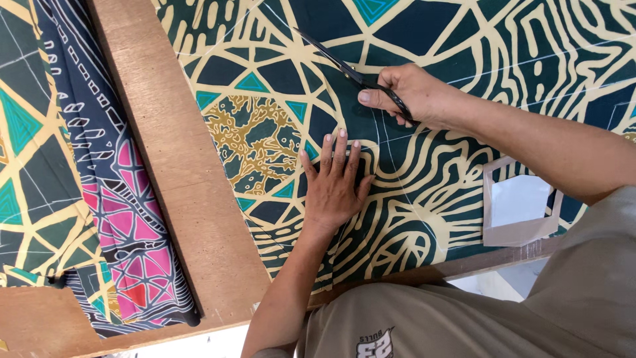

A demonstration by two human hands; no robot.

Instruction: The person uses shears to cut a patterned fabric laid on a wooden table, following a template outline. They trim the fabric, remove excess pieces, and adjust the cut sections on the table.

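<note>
Both hands work on the green and cream patterned fabric [464,66] spread over the wooden counter [185,185]. Left hand [333,185] lies open, palm flat, pressing the cloth. Right hand [414,93] grips black scissors [344,66], blades parted over the fabric. A pale paper template [520,205] rests nearby. Folded dark and pink fabric [132,212] lies across the counter.

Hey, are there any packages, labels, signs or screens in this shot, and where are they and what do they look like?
No packages, signs or screens.
Printed emblem: on the person's tan shirt at the bottom edge, small, dark and white.
Paper template: on the patterned fabric beside the right forearm, pale, angular, blank.
</note>
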